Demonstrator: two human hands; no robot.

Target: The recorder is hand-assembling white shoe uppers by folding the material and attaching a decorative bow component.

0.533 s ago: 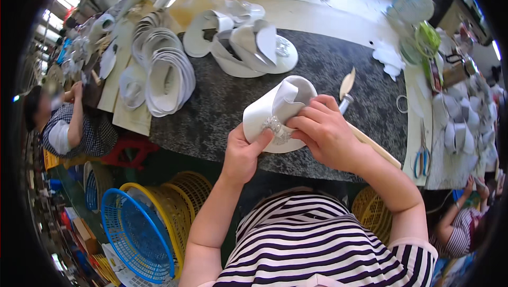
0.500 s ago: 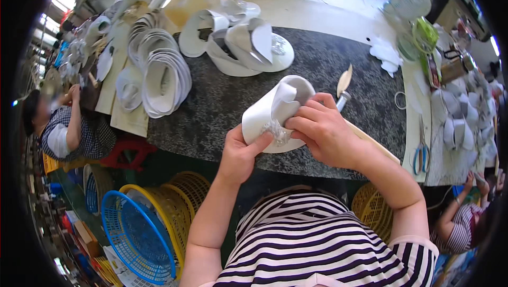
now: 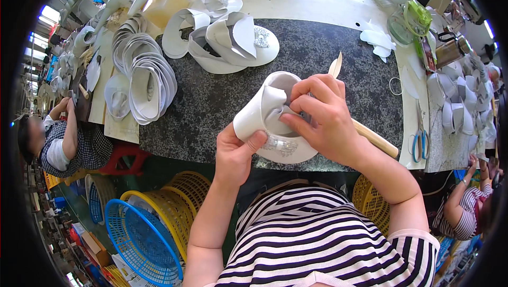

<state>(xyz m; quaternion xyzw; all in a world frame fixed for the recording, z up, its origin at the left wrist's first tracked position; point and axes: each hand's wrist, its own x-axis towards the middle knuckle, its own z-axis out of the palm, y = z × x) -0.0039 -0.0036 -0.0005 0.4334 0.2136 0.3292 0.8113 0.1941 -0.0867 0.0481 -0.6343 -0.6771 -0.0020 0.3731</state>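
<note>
Far off on my left a seated person in a checked top (image 3: 69, 147) leans over their own stretch of table, and below them stand a blue plastic basket (image 3: 140, 237) and a yellow basket (image 3: 174, 207) beside my knees. Further up, on the dark speckled mat (image 3: 211, 102) that covers my part of the table, lies a stack of curved white strips (image 3: 151, 83), and beyond it a heap of white shoe uppers (image 3: 227, 41), one with a glittering ornament. My left hand (image 3: 235, 155) comes up from below with its fingers closed around the lower edge of the white shoe piece (image 3: 272, 120), thumb pressed on the outer face, so the piece is raised just above the near edge of the mat, right in front of my striped shirt. A sparkling trim shows on its underside near my thumb. My right hand (image 3: 323, 115) lies over the opening of the same piece, fingers curled and pressed together, pinching a fold of the white material down into the hollow. A wooden-handled tool (image 3: 365, 131) runs under that hand, its pale blade tip showing beyond my fingers. Further right, blue-handled scissors (image 3: 419, 139) rest on the pale table (image 3: 407, 91), and another person in stripes (image 3: 465, 213) sits at the far right.
</note>
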